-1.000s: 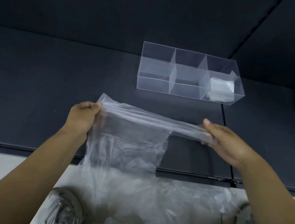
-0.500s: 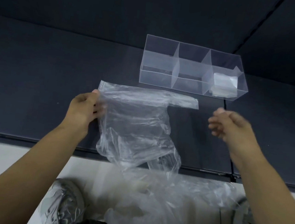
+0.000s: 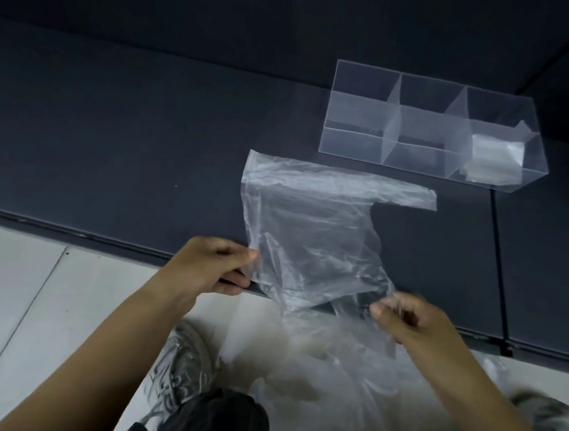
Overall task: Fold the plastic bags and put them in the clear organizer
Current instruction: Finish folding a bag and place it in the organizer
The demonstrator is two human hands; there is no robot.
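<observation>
Both hands have dropped from the far end of the plastic bag (image 3: 313, 224) to its near end since half a second ago. The right hand (image 3: 411, 321), free and spread then, now has film in its grip. The bag, partly lifted then, now lies spread on the dark worktop (image 3: 110, 148).

Count, as we see it:
- One plastic bag on the worktop, wrinkled, with one handle strip running right along its far edge. Its near end reaches the front edge of the worktop.
- One clear organizer (image 3: 355, 142), beyond the bag and to the right, apart from it. We count two dividers and three compartments side by side.
- One folded bag (image 3: 494, 159), in the right compartment. The other two compartments hold nothing we can see.
- One loose heap of bags (image 3: 348, 375) on the pale floor (image 3: 11, 294), below the worktop edge. We cannot count the bags in it.
- Two grey shoes: one (image 3: 180, 364) left of the heap, one (image 3: 547, 420) right of it, blurred.

Left hand (image 3: 218, 268): grip pinches the bag's left edge near the worktop edge, thumb on top.
Right hand: fingers curled, thumb and forefinger pinching film at the bag's near right corner. Motion blur hides the exact hold.
</observation>
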